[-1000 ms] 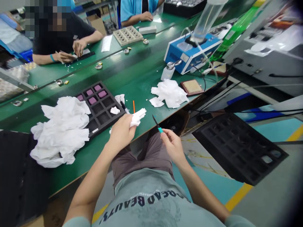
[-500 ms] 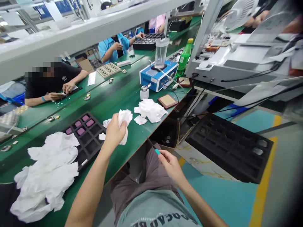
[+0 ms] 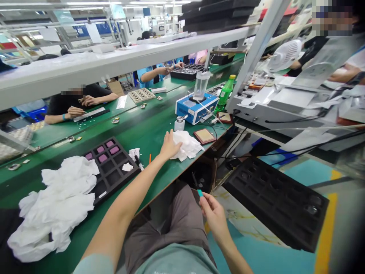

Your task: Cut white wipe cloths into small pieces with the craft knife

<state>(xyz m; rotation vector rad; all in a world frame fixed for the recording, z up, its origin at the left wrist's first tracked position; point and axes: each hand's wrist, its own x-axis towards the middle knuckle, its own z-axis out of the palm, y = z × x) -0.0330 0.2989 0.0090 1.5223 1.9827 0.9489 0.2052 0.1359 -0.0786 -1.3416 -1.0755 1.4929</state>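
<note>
My left hand [image 3: 169, 147] lies on the pile of crumpled white tissues [image 3: 188, 146] near the table's front edge. Its fingers are stretched out, and whether a tissue is pinched beneath them is hidden. Low over my lap, my right hand [image 3: 211, 207] closes on a thin tool with a teal handle [image 3: 200, 193]. The tool's dark shaft is hard to make out against the dark box below. A scrap of tissue [image 3: 127, 167] rests on the black compartment tray [image 3: 114, 177], where several purple pieces [image 3: 103, 158] sit.
A larger heap of white cloths [image 3: 57, 205] covers the left. Behind the tissues stand a dispenser bottle [image 3: 179, 123], a blue device [image 3: 195, 108] and a green bottle [image 3: 227, 91]. A tan pad [image 3: 204, 135] lies nearby. Another black tray [image 3: 276, 201] is at right. Co-workers sit opposite.
My left hand has moved right and forward from beside the black tray, where it held a crumpled tissue, onto the tissue pile. My right hand still grips the tool. The view has tilted up.
</note>
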